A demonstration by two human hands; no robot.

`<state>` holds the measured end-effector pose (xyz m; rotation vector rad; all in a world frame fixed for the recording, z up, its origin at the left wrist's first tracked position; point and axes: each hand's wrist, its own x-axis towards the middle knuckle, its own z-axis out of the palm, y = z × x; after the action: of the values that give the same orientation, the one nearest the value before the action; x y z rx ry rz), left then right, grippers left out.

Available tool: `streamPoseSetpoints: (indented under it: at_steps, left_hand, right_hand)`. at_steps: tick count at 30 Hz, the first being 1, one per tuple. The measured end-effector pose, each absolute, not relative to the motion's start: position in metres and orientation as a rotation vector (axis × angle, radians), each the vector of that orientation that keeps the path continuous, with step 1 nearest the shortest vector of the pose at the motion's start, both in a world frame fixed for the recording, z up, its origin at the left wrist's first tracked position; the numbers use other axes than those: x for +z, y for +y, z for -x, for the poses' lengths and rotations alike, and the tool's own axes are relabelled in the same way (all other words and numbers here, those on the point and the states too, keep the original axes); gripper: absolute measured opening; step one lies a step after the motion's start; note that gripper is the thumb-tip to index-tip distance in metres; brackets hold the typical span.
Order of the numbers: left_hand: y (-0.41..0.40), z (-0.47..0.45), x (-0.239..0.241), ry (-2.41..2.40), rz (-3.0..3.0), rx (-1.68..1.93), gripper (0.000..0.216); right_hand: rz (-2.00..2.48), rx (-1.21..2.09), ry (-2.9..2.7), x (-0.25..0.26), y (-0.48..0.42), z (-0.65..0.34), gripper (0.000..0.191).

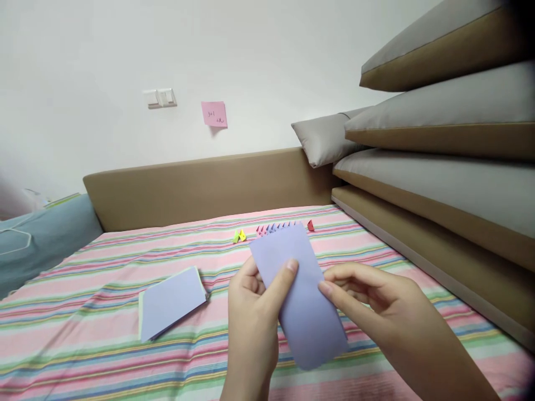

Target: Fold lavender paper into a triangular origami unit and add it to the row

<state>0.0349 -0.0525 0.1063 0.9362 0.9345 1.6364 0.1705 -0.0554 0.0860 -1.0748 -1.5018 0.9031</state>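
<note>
A purple sheet of paper point(309, 317), longer than wide, is held up over the striped cloth. My left hand point(254, 312) grips it from the left, thumb flat on its face and fingers behind. On the right edge of the sheet, my right hand point(376, 301) pinches with thumb and forefinger. A stack of purple and pale green paper point(173, 303) lies on the cloth to the left. Beyond the held sheet stands a row of small folded paper pieces point(273, 229) in pink and purple, partly hidden by the sheet's top.
Yellow-green folded pieces point(239, 236) and a red one point(310, 225) lie on the striped cloth point(104, 356). Stacked grey-brown cushions point(438, 128) rise at the right. A brown backrest point(200, 189) runs along the wall, below a pink note point(214, 114) and switches point(160, 98).
</note>
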Motion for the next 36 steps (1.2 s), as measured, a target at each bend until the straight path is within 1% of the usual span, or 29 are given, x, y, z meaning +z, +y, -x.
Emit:
streamPoseSetpoints:
  at_steps: [7, 19, 36]
  left_hand:
    - [-0.052, -0.0354, 0.1028, 0.959, -0.913, 1.625, 0.026]
    - [-0.0547, -0.0353, 0.1034, 0.983, -0.93, 1.614, 0.025]
    - [-0.0534, -0.0353, 0.102, 0.982, -0.92, 1.605, 0.025]
  right_hand:
    - [1.087, 0.821, -1.532, 0.0847, -0.0544, -0.1656, 0.018]
    - [1.088, 0.899, -1.548, 0.0901, -0.0616, -0.1656, 0.016]
    - [1.104, 0.896, -1.557, 0.0892, -0.0617, -0.1656, 0.015]
